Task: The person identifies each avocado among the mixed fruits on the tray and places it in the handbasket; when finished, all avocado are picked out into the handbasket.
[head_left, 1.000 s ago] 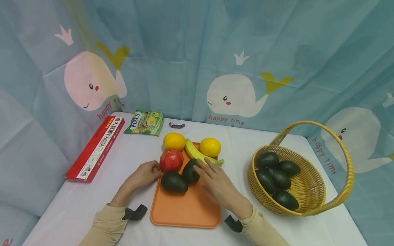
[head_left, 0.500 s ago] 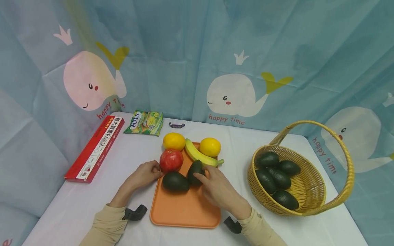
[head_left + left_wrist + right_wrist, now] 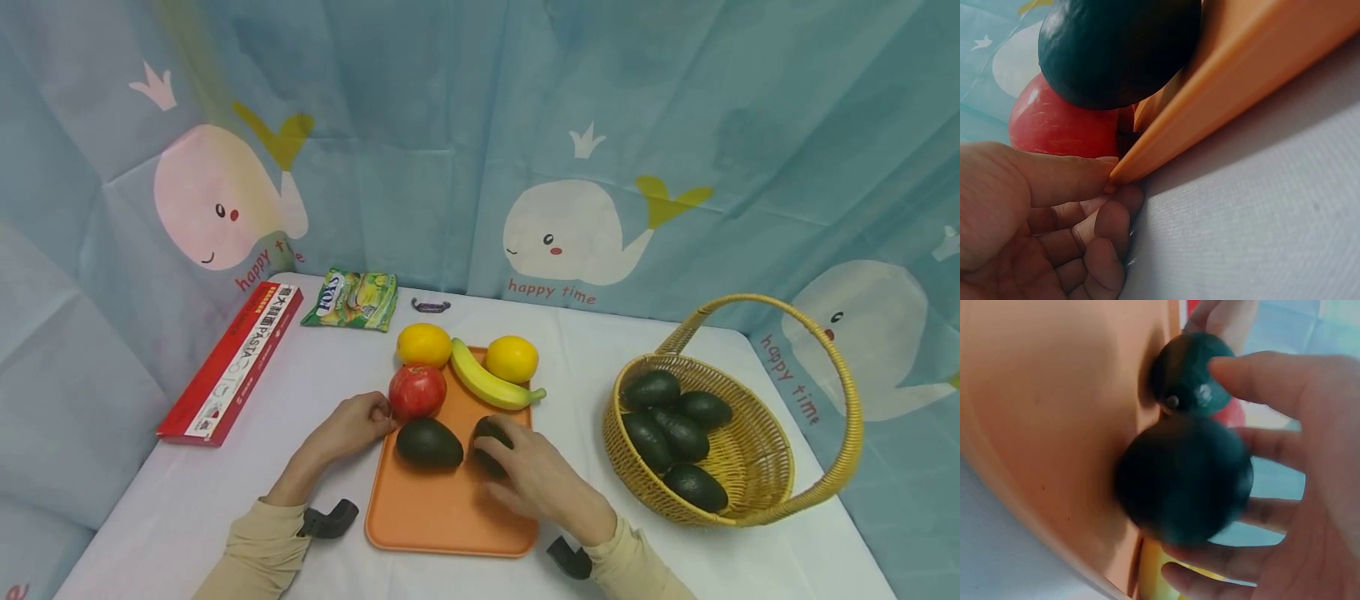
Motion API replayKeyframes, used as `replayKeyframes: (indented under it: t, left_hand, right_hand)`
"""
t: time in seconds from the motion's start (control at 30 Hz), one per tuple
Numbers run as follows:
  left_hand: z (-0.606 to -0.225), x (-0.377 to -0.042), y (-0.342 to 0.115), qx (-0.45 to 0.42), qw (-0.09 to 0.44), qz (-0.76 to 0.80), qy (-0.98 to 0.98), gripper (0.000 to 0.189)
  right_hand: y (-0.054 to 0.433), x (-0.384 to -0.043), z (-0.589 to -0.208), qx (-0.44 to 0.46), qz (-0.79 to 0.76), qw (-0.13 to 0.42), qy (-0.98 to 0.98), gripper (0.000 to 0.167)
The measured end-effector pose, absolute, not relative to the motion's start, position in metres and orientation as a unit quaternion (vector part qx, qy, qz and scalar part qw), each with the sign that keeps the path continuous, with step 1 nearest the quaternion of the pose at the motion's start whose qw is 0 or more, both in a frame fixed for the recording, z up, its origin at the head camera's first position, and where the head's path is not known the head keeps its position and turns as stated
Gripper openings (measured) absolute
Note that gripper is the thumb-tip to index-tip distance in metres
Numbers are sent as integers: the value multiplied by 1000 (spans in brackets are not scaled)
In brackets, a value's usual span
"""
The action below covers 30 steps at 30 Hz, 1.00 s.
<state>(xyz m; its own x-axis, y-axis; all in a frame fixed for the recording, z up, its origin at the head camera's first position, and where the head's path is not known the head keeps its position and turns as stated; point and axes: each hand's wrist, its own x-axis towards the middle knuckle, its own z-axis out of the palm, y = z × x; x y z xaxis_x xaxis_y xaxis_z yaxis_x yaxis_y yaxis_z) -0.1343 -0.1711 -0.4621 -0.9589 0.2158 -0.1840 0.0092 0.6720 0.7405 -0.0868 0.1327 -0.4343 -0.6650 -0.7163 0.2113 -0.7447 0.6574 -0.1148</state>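
Left fingers [image 3: 1113, 225] pinch tray [image 3: 1179, 119]; right fingers [image 3: 1279, 450], spread, seemingly touch avocado [image 3: 1182, 481].

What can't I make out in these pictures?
Right avocado, right wrist view: blurred, hiding some fingers of the right hand; grip unclear.
Left avocado, left wrist view: cut off by the top edge.
Yellow fruit, right wrist view: cut off by the bottom edge, partly behind fingers.
Sweet, head view: print too small.

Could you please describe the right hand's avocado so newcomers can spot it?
Start at the orange tray. On it, find the dark green avocado nearer the wicker basket. The right hand partly covers it; the other avocado, beside the pomegranate, is uncovered.
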Motion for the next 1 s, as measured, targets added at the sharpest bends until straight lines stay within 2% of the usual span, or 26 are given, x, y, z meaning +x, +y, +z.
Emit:
replayKeyframes:
  t: [0.13, 0.37, 0.67, 0.77, 0.87, 1.0]
  left_hand:
    - [-463, -134, -171, 57, 131, 399, 906, 14]
    - [-463, -134, -171, 59, 130, 399, 906, 13]
    - [-461, -134, -171, 57, 134, 397, 906, 15]
    - [-460, -134, -170, 55, 136, 397, 906, 15]
    - [-459, -133, -170, 55, 138, 397, 906, 15]
    - [-459, -133, -170, 56, 138, 397, 905, 14]
  right_hand:
    - [136, -82, -436, 377, 90, 93, -917, 48]
    - [160, -75, -425, 301, 151, 104, -936, 60]
    - [222, -74, -392, 166, 221, 264, -924, 54]
    - [241, -76, -387, 128, 235, 300, -916, 53]
    - [254, -76, -387, 92, 233, 307, -918, 52]
    - [262, -76, -390, 60, 219, 274, -935, 51]
